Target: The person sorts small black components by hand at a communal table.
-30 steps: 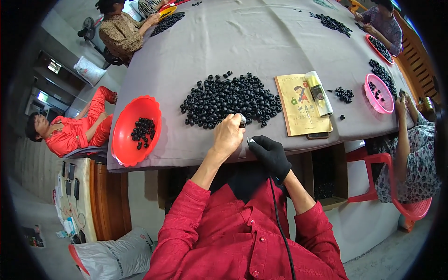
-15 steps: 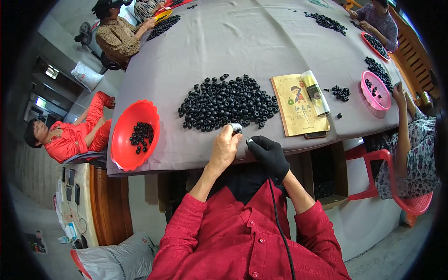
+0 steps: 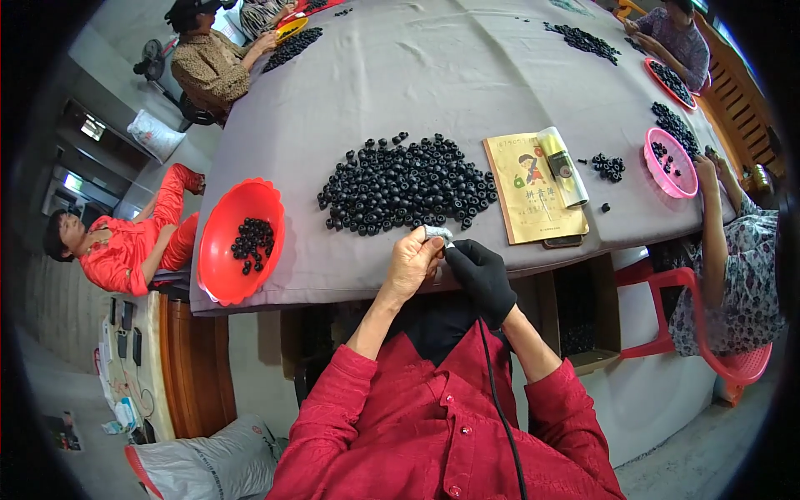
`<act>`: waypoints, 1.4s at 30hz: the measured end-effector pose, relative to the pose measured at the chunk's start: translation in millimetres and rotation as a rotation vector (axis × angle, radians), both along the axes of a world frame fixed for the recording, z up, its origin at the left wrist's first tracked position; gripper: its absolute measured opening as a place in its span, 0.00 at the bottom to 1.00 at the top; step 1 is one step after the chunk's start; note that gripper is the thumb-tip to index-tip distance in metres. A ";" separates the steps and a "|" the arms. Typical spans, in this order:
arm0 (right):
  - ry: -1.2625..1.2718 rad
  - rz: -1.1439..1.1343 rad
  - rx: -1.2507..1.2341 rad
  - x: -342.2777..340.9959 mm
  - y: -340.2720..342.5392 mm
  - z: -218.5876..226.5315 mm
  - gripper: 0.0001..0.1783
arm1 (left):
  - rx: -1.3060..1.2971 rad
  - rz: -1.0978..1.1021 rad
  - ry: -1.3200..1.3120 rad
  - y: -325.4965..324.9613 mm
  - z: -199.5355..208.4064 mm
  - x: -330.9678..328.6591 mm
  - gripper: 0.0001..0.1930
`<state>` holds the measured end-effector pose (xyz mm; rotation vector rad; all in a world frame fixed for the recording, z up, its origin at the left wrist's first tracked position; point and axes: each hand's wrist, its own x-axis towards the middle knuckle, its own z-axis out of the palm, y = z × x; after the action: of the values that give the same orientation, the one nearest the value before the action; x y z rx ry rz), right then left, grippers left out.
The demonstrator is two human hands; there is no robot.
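My left hand is bare, with a whitish wrap round a fingertip. Its thumb and fingers pinch together at the table's near edge, and whatever lies between them is too small to make out. A black glove covers my right hand. Its closed fingers hold a small tool with a pale, shiny tip, which meets the left fingertips. From the glove a thin black cord runs down over my red shirt. Just beyond both hands lies a pile of small black beads, round with holes.
A red scalloped bowl with some black beads stands left. Right of the pile are a yellow booklet, a few loose beads and a pink basket. Other people sit around the grey-covered table; one hand is near the basket.
My hands have come together: the left turned and shifted slightly right, and the tool's tip now meets its fingers. The person at the right moved a hand.
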<state>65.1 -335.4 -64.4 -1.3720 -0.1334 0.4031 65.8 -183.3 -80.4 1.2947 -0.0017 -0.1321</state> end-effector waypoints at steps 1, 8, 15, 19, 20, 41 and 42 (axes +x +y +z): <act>0.000 -0.002 0.001 0.3 -0.7 -1.4 0.13 | 0.001 -0.002 0.000 0.6 1.6 0.0 0.07; 0.004 0.040 -0.004 1.4 -2.1 -1.1 0.13 | 0.030 -0.069 0.028 7.2 11.6 1.8 0.06; -0.061 -0.025 -0.031 -0.4 -3.3 0.8 0.17 | -0.289 -0.046 0.063 12.3 5.5 -2.4 0.07; -0.142 -0.038 -0.083 -2.2 -3.1 -2.8 0.18 | -0.337 -0.047 0.078 11.0 8.0 -4.8 0.07; -0.149 -0.014 -0.066 -2.8 -1.6 -2.5 0.19 | -0.337 -0.044 0.093 9.9 8.8 -5.4 0.08; -0.323 0.002 -0.173 -1.1 -0.1 -3.4 0.19 | -0.332 -0.052 0.117 5.2 12.7 -6.6 0.07; -0.331 -0.001 -0.156 -1.5 0.7 -2.2 0.18 | -0.351 -0.055 0.113 5.2 12.7 -6.7 0.07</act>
<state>63.6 -334.7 -66.6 -1.5858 -0.3796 0.1855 59.1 -178.1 -67.7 0.9357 0.0346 -0.2410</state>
